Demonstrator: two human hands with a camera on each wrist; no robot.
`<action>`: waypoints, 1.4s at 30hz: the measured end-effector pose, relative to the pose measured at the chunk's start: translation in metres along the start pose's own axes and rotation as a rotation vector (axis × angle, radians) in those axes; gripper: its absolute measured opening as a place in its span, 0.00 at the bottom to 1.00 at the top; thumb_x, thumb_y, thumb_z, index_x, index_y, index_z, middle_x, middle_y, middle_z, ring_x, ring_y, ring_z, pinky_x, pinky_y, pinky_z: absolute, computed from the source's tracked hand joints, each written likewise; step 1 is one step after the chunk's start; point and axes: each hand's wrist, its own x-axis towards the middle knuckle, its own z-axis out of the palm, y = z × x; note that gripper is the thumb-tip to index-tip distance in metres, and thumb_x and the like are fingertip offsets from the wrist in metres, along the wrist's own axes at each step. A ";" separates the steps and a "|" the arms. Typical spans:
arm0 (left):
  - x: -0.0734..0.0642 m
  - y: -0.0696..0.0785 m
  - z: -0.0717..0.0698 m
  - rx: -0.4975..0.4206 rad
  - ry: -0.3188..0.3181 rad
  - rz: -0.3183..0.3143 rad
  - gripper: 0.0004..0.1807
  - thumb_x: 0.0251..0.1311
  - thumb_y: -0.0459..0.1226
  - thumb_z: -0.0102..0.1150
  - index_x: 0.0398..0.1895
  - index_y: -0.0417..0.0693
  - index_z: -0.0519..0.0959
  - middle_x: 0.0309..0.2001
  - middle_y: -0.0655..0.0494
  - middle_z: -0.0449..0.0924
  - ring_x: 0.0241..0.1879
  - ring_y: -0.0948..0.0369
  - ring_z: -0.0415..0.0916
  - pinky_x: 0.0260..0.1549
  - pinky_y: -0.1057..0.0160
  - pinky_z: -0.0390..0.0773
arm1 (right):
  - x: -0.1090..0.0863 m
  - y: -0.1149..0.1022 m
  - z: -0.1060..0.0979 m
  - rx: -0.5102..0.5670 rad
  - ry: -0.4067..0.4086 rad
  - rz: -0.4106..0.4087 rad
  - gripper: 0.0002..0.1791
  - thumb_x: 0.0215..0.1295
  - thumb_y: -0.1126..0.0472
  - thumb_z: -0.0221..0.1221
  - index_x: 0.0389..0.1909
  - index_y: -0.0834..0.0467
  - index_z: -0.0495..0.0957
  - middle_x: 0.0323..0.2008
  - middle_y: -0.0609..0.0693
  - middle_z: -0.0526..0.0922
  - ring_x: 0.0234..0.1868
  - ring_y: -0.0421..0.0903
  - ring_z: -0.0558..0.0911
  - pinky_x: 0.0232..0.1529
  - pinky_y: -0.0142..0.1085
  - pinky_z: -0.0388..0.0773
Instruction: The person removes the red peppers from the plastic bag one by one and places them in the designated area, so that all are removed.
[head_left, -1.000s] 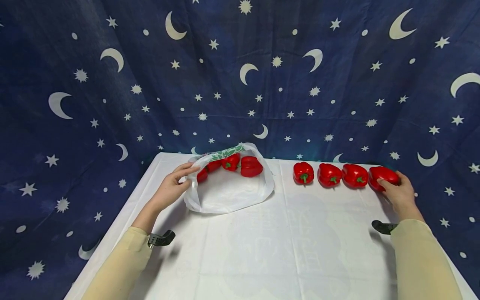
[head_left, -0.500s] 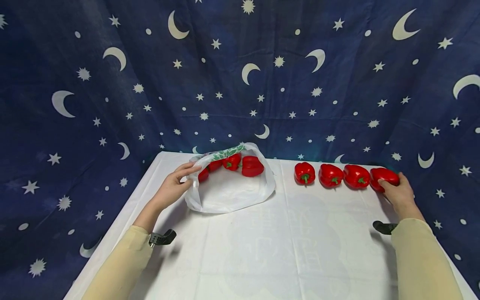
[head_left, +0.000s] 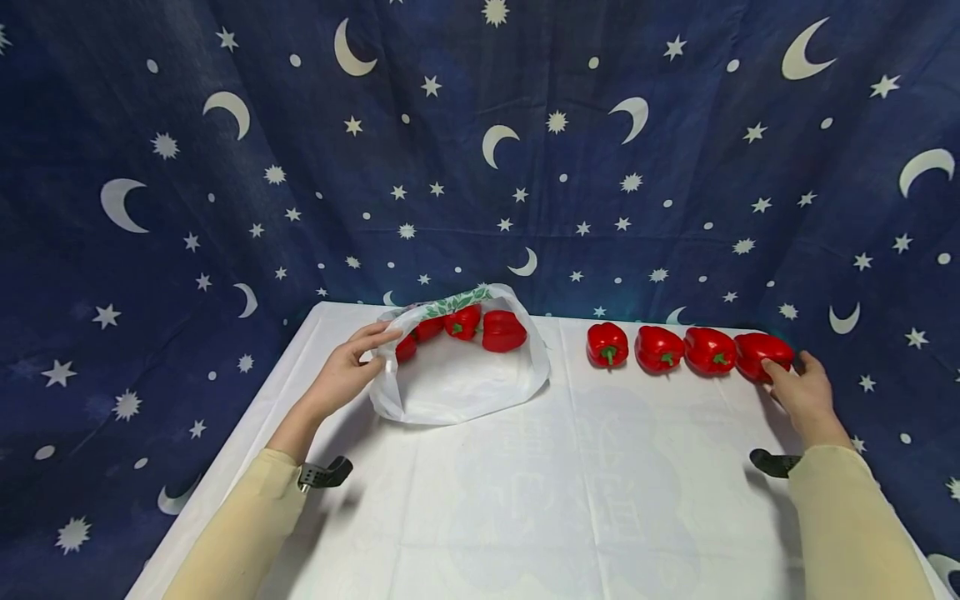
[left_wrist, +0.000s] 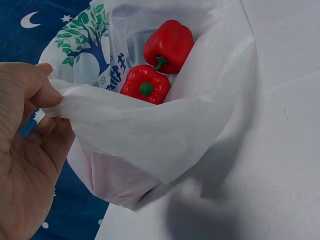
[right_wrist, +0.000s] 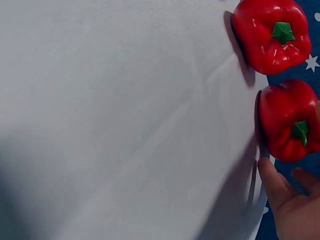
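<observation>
- Red end pepper is sitting on the table, at the right of a row of four, just beside its neighbour.
- Right hand is easing back slightly: half a second ago its fingers were hugging the pepper's outer end, and now a small gap seems to be showing there.
- Its thumb and fingers are standing apart, the thumb reaching the pepper's near side; whether it is touching, I cannot tell.
- That slackening is suggesting the pepper is bearing its own weight; it is keeping its spot, so the row is staying as it was.
- Left hand is pinching the bag at its rim, unchanged, so the mouth is gaping and the inner peppers are showing.
</observation>
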 end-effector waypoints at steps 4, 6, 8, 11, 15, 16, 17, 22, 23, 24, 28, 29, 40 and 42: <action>-0.003 0.015 0.000 0.007 -0.009 0.001 0.24 0.71 0.27 0.50 0.69 0.41 0.76 0.77 0.50 0.60 0.75 0.51 0.55 0.53 0.67 0.70 | -0.007 0.001 -0.004 -0.057 0.026 -0.037 0.46 0.78 0.48 0.45 0.80 0.65 0.29 0.79 0.70 0.38 0.75 0.69 0.56 0.66 0.59 0.62; -0.005 0.021 0.000 0.008 -0.012 0.003 0.24 0.72 0.27 0.50 0.69 0.41 0.76 0.76 0.51 0.60 0.75 0.51 0.55 0.54 0.66 0.70 | -0.010 0.001 -0.007 -0.089 0.041 -0.069 0.46 0.78 0.48 0.45 0.80 0.66 0.31 0.79 0.72 0.39 0.75 0.71 0.56 0.67 0.60 0.61; -0.006 0.023 0.000 0.006 -0.014 0.005 0.23 0.72 0.27 0.50 0.69 0.41 0.75 0.76 0.51 0.60 0.75 0.51 0.55 0.56 0.62 0.70 | -0.013 0.001 -0.008 -0.121 0.056 -0.098 0.46 0.78 0.47 0.45 0.80 0.67 0.32 0.78 0.73 0.40 0.75 0.72 0.54 0.68 0.62 0.59; -0.006 0.024 0.000 0.001 -0.014 0.005 0.23 0.72 0.27 0.50 0.69 0.41 0.75 0.76 0.51 0.60 0.75 0.50 0.55 0.59 0.53 0.70 | -0.018 -0.003 -0.009 -0.145 0.075 -0.140 0.45 0.78 0.47 0.45 0.80 0.66 0.35 0.78 0.73 0.43 0.75 0.71 0.55 0.68 0.62 0.59; -0.006 0.025 0.001 -0.007 -0.009 0.004 0.23 0.71 0.27 0.50 0.69 0.41 0.76 0.77 0.50 0.59 0.75 0.48 0.55 0.61 0.44 0.67 | -0.025 -0.010 -0.005 -0.161 0.088 -0.196 0.45 0.77 0.46 0.46 0.81 0.65 0.37 0.78 0.71 0.47 0.74 0.69 0.59 0.67 0.62 0.62; -0.006 0.025 0.001 -0.009 -0.009 0.003 0.23 0.71 0.27 0.50 0.69 0.41 0.76 0.77 0.50 0.59 0.75 0.48 0.55 0.61 0.43 0.67 | -0.026 -0.012 -0.003 -0.161 0.090 -0.211 0.45 0.77 0.46 0.46 0.81 0.64 0.38 0.78 0.70 0.48 0.73 0.69 0.60 0.67 0.61 0.62; -0.006 0.025 0.001 -0.010 -0.008 0.002 0.23 0.71 0.27 0.50 0.69 0.41 0.76 0.77 0.50 0.59 0.75 0.48 0.54 0.61 0.42 0.67 | -0.029 -0.015 -0.001 -0.153 0.091 -0.229 0.44 0.77 0.46 0.47 0.82 0.64 0.38 0.78 0.70 0.49 0.73 0.68 0.60 0.67 0.60 0.63; -0.005 0.025 0.001 -0.008 -0.007 -0.003 0.24 0.71 0.27 0.50 0.69 0.41 0.75 0.77 0.49 0.59 0.75 0.47 0.54 0.62 0.40 0.65 | -0.040 -0.028 0.011 -0.125 0.075 -0.300 0.43 0.78 0.46 0.47 0.82 0.60 0.40 0.78 0.67 0.51 0.74 0.68 0.59 0.68 0.59 0.62; -0.005 0.025 0.001 -0.005 -0.006 -0.005 0.24 0.71 0.27 0.50 0.69 0.41 0.75 0.77 0.50 0.59 0.75 0.47 0.54 0.63 0.40 0.64 | -0.043 -0.032 0.013 -0.115 0.068 -0.315 0.43 0.79 0.46 0.48 0.82 0.60 0.40 0.79 0.67 0.51 0.74 0.68 0.59 0.68 0.59 0.62; -0.005 0.025 0.001 -0.003 -0.007 -0.006 0.24 0.71 0.27 0.50 0.69 0.41 0.75 0.77 0.50 0.59 0.75 0.47 0.54 0.64 0.39 0.64 | -0.044 -0.034 0.016 -0.114 0.061 -0.326 0.43 0.79 0.45 0.48 0.83 0.59 0.40 0.79 0.66 0.51 0.74 0.68 0.59 0.68 0.59 0.62; -0.004 0.026 0.001 -0.002 -0.007 -0.012 0.24 0.71 0.28 0.50 0.69 0.42 0.75 0.77 0.50 0.59 0.75 0.47 0.54 0.64 0.39 0.64 | -0.053 -0.046 0.027 -0.110 0.037 -0.384 0.42 0.78 0.45 0.49 0.83 0.56 0.42 0.79 0.63 0.53 0.73 0.67 0.60 0.67 0.58 0.64; -0.005 0.026 0.001 -0.003 -0.006 -0.013 0.24 0.71 0.27 0.50 0.69 0.42 0.75 0.77 0.50 0.59 0.75 0.47 0.54 0.64 0.39 0.64 | -0.055 -0.049 0.030 -0.111 0.027 -0.402 0.42 0.78 0.45 0.49 0.83 0.56 0.43 0.79 0.63 0.54 0.73 0.67 0.60 0.67 0.58 0.65; -0.006 0.026 0.001 -0.019 0.000 -0.007 0.24 0.71 0.27 0.50 0.69 0.41 0.75 0.77 0.49 0.59 0.75 0.47 0.54 0.66 0.38 0.63 | -0.084 -0.076 0.062 -0.088 -0.095 -0.554 0.41 0.78 0.46 0.53 0.83 0.54 0.47 0.77 0.63 0.59 0.72 0.67 0.63 0.62 0.61 0.67; -0.006 0.026 0.001 -0.018 0.000 -0.007 0.24 0.71 0.27 0.50 0.69 0.41 0.75 0.77 0.49 0.59 0.75 0.47 0.54 0.66 0.39 0.63 | -0.090 -0.080 0.067 -0.098 -0.113 -0.576 0.41 0.78 0.46 0.53 0.83 0.54 0.48 0.76 0.62 0.61 0.71 0.65 0.65 0.61 0.57 0.71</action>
